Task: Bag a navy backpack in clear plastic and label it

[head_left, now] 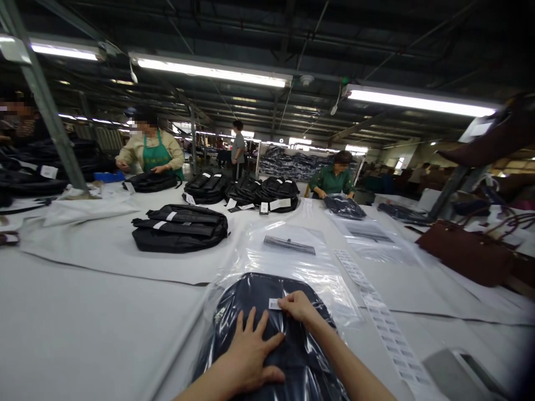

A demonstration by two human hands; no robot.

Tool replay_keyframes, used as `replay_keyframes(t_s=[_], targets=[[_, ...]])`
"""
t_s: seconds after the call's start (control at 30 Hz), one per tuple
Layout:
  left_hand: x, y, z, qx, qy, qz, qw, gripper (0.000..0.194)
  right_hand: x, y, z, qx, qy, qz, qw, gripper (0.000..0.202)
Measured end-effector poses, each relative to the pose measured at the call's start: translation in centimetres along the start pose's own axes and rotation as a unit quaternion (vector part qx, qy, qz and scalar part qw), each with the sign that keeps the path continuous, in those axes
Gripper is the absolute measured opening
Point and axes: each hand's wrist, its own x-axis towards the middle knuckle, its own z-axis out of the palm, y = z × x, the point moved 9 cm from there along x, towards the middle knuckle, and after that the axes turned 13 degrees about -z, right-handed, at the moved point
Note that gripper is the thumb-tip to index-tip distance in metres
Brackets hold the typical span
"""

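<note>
Currently, left hand flat, fingers spread on bagged black backpack; right fingers pinching white barcode label against it.

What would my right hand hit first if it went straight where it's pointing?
Your right hand would meet the small white label, apparently already at its fingertips. Beneath is the plastic-wrapped dark bag; any gap is unclear.
</note>
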Motion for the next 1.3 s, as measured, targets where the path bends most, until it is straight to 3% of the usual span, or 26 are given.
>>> replay_keyframes(t_s=[0.2, 0.4, 0.5, 0.63, 0.77, 0.83, 0.97, 1.17, 1.3], targets=[[0.0, 0.1, -0.5, -0.002, 0.015, 0.003, 1.0, 0.074, 0.3, 0.4, 0.2, -0.049, 0.01, 0.0, 0.999, 0.03], [1.5, 0.2, -2.4, 0.003, 0.088, 0.04, 0.995, 0.082, 0.2, 0.1, 0.3, -0.107, 0.026, -0.022, 0.994, 0.028], [3.0, -0.8, -1.0, 0.009, 0.064, 0.056, 0.996, 0.093, 0.2, -0.1, 0.2, -0.14, 0.035, -0.029, 0.989, 0.027], [3.8, -2.1, 0.5, -0.001, 0.052, 0.049, 0.997, 0.091, -0.6, -1.0, -0.6, -0.179, 0.062, -0.048, 0.981, 0.018], [2.8, -1.9, 0.2, -0.042, 0.044, 0.05, 0.997, 0.095, -2.6, -2.7, -0.8, -0.229, 0.083, -0.16, 0.957, 0.028], [2.3, -1.4, -0.3, -0.066, 0.043, 0.066, 0.995, 0.096, -3.3, -2.9, 0.4, -0.25, 0.045, -0.236, 0.938, 0.032], [2.1, -1.4, -0.3, -0.071, 0.041, 0.066, 0.994, 0.095, -4.0, -2.0, 1.5, -0.218, 0.0, -0.288, 0.933, 0.042], [3.2, -2.0, 0.4, -0.038, 0.034, 0.048, 0.998, 0.094, -4.3, -1.9, -1.1, -0.143, 0.033, -0.25, 0.957, 0.036], [3.2, -1.6, -0.4, -0.008, 0.039, 0.038, 0.998, 0.099, -5.0, -3.1, -1.6, -0.164, 0.061, -0.281, 0.944, 0.04]])
